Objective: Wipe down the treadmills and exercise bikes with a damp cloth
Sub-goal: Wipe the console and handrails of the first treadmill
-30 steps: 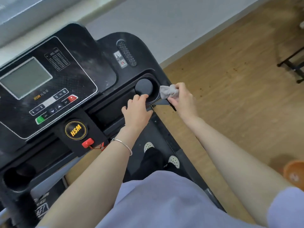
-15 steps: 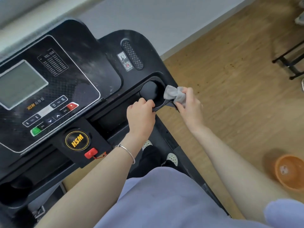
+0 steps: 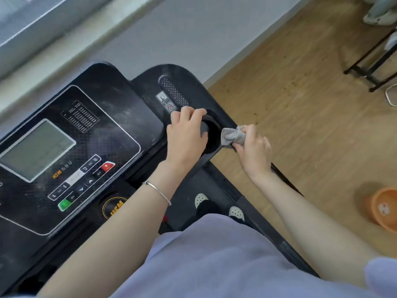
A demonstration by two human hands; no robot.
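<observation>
The black treadmill console (image 3: 103, 117), dusty and streaked, fills the left with its grey screen (image 3: 36, 147) and buttons. A round cup holder (image 3: 213, 134) sits at its right end. My left hand (image 3: 184, 136) lies over the holder's left rim, its fingers curled on the far rim beside a QR sticker and its thumb dipping into the hole. My right hand (image 3: 253, 151) grips a bunched grey cloth (image 3: 233, 136) and presses it on the holder's right rim at the console's edge.
An orange basin (image 3: 384, 207) stands on the wooden floor at the right. Black stand legs (image 3: 373, 67) are at the top right. My white shoes (image 3: 200, 200) stand on the treadmill belt below the console. A grey wall and a sill run behind.
My left hand left the console's front edge and moved forward onto the cup holder's rim. My right hand with the cloth stayed at the holder's right rim. The view shifted up and right.
</observation>
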